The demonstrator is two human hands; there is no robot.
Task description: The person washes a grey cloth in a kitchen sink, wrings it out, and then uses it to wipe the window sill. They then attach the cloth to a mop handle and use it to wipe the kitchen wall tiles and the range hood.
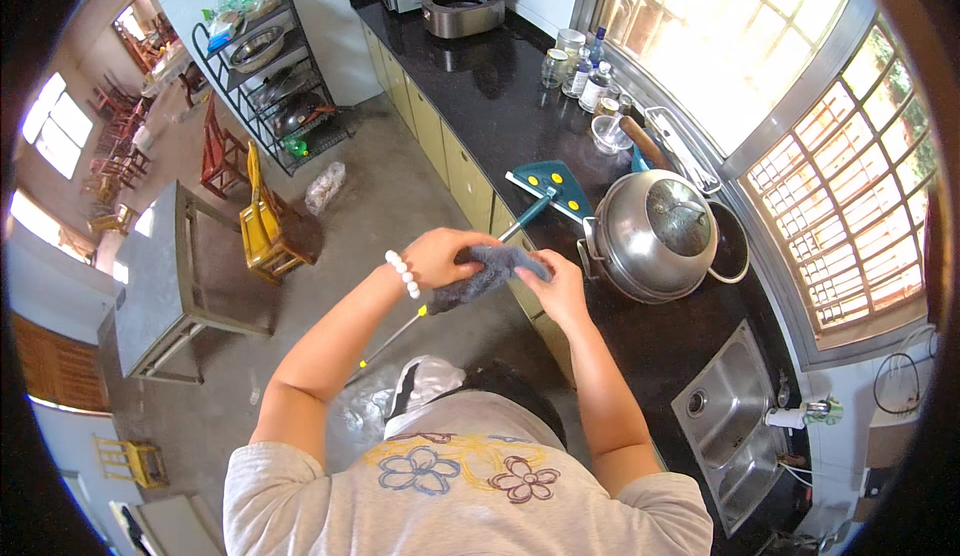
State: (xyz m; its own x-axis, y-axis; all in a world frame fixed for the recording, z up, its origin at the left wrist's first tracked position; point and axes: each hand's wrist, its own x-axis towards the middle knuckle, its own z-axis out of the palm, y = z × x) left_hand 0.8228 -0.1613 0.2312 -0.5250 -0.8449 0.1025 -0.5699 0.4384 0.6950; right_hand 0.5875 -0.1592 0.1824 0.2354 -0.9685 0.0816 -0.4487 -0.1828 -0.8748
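Note:
A grey cloth [487, 274] hangs bunched between my two hands in front of my chest. My left hand [445, 259], with a white bead bracelet [403, 274] at the wrist, is closed on its left part. My right hand [558, 284] pinches its right end. A long-handled squeegee [552, 190] with a teal triangular head and yellow dots rests head-first on the counter edge. Its thin pole passes beneath the cloth and comes out at the lower left, with yellow fittings. Whether the cloth is wrapped round the pole, I cannot tell.
On the black counter [490, 86] stand a large steel pot with a domed lid [650, 241], several jars and bottles [590, 81], and an oval cooker [463, 11]. A steel sink [725, 426] is at right. Left are a metal rack [275, 76], a yellow chair [262, 218] and a grey table [165, 286].

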